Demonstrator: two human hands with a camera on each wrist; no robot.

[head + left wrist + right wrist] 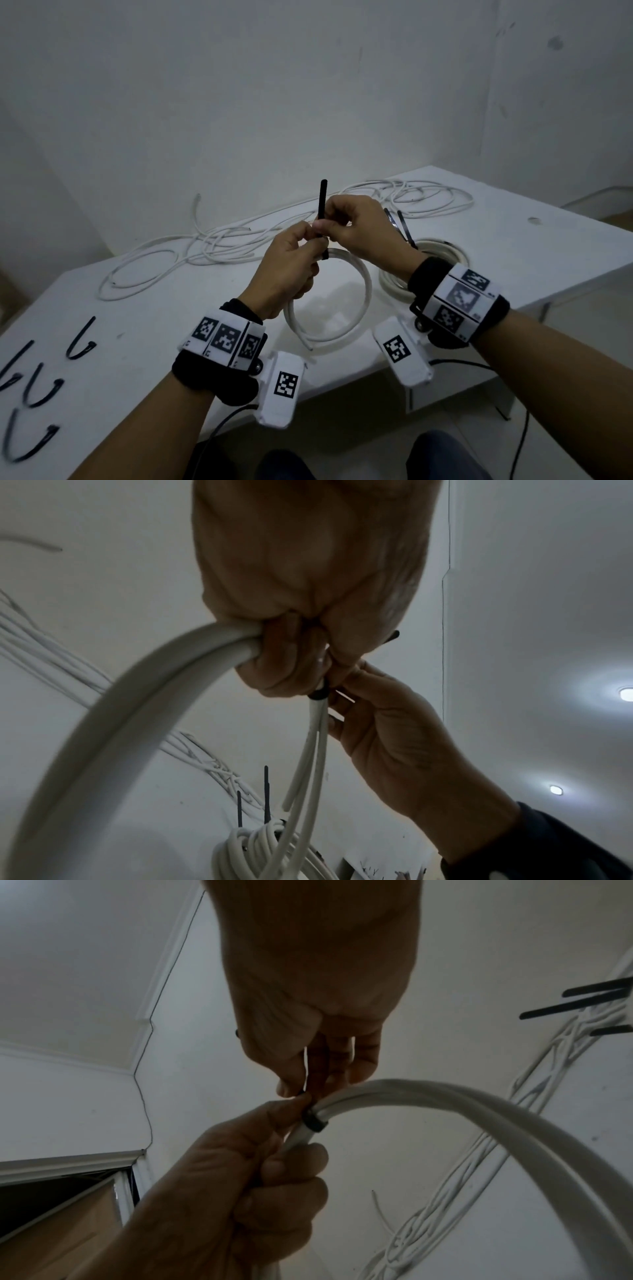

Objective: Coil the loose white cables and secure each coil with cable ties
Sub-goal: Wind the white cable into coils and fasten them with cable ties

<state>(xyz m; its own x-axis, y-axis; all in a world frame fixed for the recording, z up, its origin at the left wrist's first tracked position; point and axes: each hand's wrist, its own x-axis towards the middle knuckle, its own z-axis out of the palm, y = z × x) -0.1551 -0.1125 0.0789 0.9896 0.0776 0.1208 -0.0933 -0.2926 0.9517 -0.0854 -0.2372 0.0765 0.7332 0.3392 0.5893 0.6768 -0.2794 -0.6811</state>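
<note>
My left hand [301, 253] grips a small coil of white cable [364, 291] held above the white table [171, 308]. A black cable tie [322, 202] is looped round the coil beside my left fingers, and its tail sticks straight up. My right hand [342, 222] pinches that tail just above the loop. The left wrist view shows the coil [137, 710] running through my left hand [291, 656], with the tie's band [320, 692] round the strands. In the right wrist view the band [313, 1122] sits on the coil [479, 1104] below my right hand [308, 1074].
Loose white cables [219, 240] sprawl across the back of the table. A tied coil [442, 253] with black tie tails [404, 226] standing up lies at the right, behind my right wrist. Several spare black ties [78, 342] lie at the near left.
</note>
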